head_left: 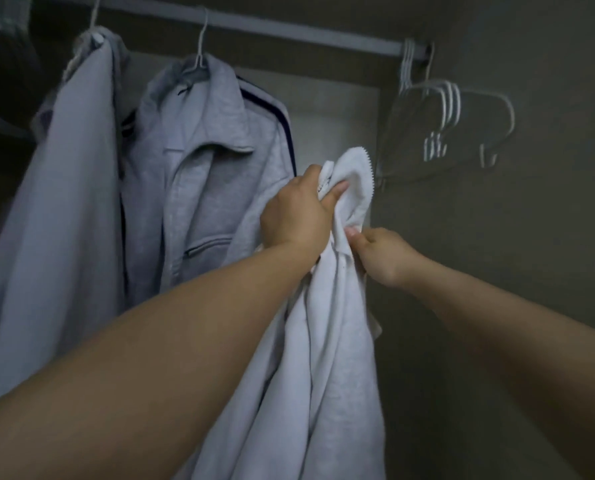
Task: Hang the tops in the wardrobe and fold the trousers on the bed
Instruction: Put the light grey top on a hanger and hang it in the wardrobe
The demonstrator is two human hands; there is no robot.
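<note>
White zip-up top (327,341) hangs bunched: left hand (294,211) grips its collar, right hand (380,254) pinches the edge; hangerless, it could slip and drop.

Three tops (206,188) – two hung; two hands (292,213)

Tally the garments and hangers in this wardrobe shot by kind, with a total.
Garments hanging on the rail: 2, a pale one at left and a grey collared jacket.
Garments held in the hands: 1, a white zip top, gripped by the left hand and right hand.
Empty white hangers: several bunched together, exact count unclear.
Total garments: 3.
</note>
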